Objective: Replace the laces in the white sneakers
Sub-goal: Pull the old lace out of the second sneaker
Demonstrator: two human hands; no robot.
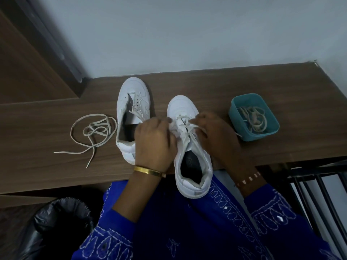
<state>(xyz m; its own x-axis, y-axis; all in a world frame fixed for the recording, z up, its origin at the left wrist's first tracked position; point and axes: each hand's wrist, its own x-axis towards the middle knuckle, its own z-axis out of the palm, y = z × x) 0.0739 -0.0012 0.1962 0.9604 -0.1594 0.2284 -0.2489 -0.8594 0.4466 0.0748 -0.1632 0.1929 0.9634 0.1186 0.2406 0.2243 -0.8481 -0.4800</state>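
2 hands (153, 141) (218, 134) seemingly pinch the lace (185, 128) over the sneaker (189, 147) between them.

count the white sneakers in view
2. One white sneaker lies on the brown wooden table, left of the hands, mostly unlaced. The other white sneaker overhangs the table's near edge, with the left hand and right hand at its laces. None seem hidden.

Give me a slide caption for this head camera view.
Both hands work the lace on one white sneaker; a loose lace lies beside.
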